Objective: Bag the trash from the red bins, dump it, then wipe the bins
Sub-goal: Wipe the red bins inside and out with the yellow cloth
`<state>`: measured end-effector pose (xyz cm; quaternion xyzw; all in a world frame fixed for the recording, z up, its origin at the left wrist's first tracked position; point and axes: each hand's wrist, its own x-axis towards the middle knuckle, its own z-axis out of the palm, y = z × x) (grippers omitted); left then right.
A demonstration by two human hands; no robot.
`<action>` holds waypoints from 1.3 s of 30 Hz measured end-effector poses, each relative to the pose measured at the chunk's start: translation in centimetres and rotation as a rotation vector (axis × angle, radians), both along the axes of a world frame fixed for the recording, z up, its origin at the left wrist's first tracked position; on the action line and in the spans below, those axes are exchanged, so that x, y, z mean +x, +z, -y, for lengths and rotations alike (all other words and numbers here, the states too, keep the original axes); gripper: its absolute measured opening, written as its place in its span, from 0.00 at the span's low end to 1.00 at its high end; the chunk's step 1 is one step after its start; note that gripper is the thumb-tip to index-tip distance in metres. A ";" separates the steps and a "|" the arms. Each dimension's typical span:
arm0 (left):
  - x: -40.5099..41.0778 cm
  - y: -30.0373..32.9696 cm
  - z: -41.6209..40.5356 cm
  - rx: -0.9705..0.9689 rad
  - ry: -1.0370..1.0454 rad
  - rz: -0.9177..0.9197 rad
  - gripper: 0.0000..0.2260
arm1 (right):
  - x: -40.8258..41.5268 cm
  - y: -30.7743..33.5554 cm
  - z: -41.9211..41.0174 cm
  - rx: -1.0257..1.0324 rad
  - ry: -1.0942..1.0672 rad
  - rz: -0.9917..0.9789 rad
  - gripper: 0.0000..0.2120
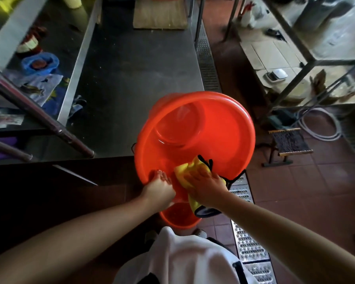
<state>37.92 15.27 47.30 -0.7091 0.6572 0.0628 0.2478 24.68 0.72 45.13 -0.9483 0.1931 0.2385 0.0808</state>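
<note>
Red bin [195,138] tilted, mouth facing up toward the camera, held over the near corner of the steel table [131,78]. Far rim above the tabletop; near rim out past the table edge, over the tiled floor [316,201]. Thin black line, maybe a handle, along the right rim.

Left hand [159,190] at the near-left rim, fingers curled over the lip, gripping it. Right hand [203,184] just beside it, fingers spread fairly flat, pressing a yellow cloth [188,171] against the inside wall near the rim. Cloth has a black edge; one end hangs down under the wrist.

Second, smaller red bin [180,217] right below the hands, at floor level, partly hidden by them.

Metal floor grate [248,242] running along the right of the bins. Open tiled floor to the right of the grate, up to a small stool [289,143] and hose [320,124]. Blue bag [40,62] and papers [4,119] on the lower shelf, far left, well apart from the bins.
</note>
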 end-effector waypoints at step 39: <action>0.2 3.1 1.8 0.045 -0.067 -0.019 0.24 | 1.2 2.2 1.5 0.119 -0.069 0.031 0.45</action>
